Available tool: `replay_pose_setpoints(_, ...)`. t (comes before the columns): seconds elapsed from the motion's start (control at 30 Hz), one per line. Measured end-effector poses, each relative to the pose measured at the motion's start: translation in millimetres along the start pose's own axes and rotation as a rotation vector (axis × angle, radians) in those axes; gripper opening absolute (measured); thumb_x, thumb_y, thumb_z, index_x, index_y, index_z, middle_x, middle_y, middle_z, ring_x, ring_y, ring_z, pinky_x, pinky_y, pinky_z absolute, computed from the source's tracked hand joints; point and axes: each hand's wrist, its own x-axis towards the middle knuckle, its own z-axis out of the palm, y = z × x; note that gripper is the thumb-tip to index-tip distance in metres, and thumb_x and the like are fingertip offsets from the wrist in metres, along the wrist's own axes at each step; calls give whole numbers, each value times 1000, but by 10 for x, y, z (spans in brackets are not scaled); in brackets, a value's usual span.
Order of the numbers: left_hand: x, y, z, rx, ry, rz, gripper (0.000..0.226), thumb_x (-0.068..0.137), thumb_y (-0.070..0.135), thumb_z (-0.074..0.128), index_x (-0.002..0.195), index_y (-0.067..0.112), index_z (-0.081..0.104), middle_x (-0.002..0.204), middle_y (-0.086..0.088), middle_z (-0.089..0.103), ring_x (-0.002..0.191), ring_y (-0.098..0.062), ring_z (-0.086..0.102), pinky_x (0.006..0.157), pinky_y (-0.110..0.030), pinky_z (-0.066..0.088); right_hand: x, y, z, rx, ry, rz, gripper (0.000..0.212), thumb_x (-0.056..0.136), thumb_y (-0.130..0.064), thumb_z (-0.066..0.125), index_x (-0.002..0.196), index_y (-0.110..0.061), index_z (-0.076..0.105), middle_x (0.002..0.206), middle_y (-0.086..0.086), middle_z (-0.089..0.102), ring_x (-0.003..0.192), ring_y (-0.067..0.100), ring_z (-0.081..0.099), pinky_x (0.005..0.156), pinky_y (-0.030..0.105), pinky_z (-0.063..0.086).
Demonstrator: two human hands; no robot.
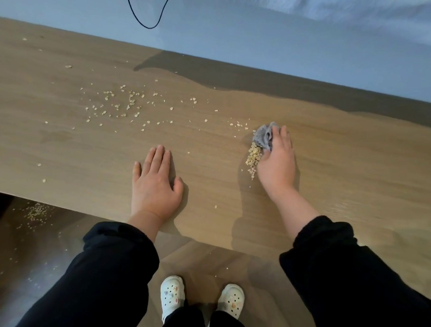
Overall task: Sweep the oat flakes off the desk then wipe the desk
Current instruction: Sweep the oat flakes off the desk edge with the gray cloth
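Floor flakes (36, 212) lie nearest you, your left hand (155, 188) rests flat on the tabletop (358, 169) with fingers (159, 156) straight, your right hand (276, 160) grips a grey cloth (264, 135) in curled fingers beside a heap of oat flakes (253, 156), and loose flakes (123, 103) scatter beyond.

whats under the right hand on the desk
Under the right hand lies a crumpled grey cloth, sticking out past the fingers; oat flakes are heaped along the hand's left edge. Whatever lies beneath the palm is covered.
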Motion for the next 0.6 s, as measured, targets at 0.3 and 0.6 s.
replay_pose_setpoints(0.3, 3, 0, 3, -7, -7, 0, 73, 85, 42, 27, 152, 13, 24, 161, -1, 15, 149, -15, 5, 120, -45, 4, -266, 651, -276, -392, 42, -10, 61, 97, -21, 36, 153, -3, 16, 160, 13, 19, 148, 25, 19, 121, 49, 11)
replay_pose_setpoints(0.6, 5, -2, -14, -1, -51, 8, 67, 93, 35, 36, 153, 11, 19, 162, -3, 10, 149, -17, 1, 120, -47, 4, -599, 779, -473, -594, -93, -303, 56, 92, -30, 42, 135, 6, 47, 159, 17, 12, 148, 28, 12, 118, 48, 12)
